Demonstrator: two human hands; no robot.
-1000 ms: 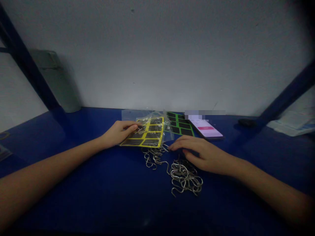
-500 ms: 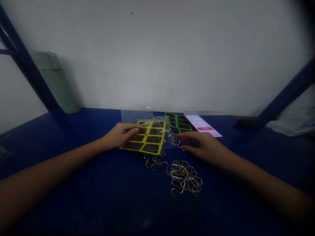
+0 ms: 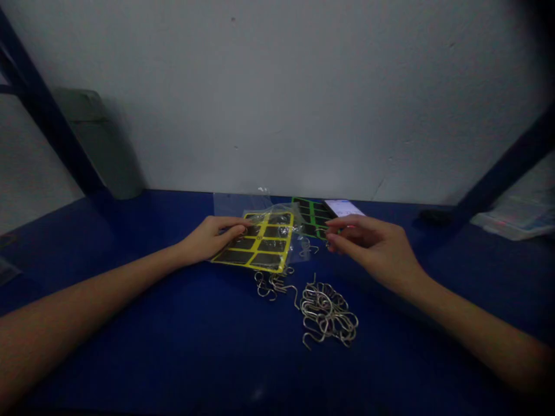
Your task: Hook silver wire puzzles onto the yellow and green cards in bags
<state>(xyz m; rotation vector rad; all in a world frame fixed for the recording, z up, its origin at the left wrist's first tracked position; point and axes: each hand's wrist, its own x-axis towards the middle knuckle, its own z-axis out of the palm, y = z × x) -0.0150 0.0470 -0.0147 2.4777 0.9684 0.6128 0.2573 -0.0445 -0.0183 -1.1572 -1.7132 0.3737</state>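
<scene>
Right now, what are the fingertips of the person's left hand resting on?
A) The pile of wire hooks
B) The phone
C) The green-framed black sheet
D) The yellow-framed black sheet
D: the left hand lies with its fingertips on the yellow-framed black sheet, and the wire hooks sit apart from it on the blue table.

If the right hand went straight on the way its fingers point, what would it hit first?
Probably the green-framed black sheet, just ahead of the fingertips of the right hand. Depth is hard to judge, so they may be passing just above it.
</scene>
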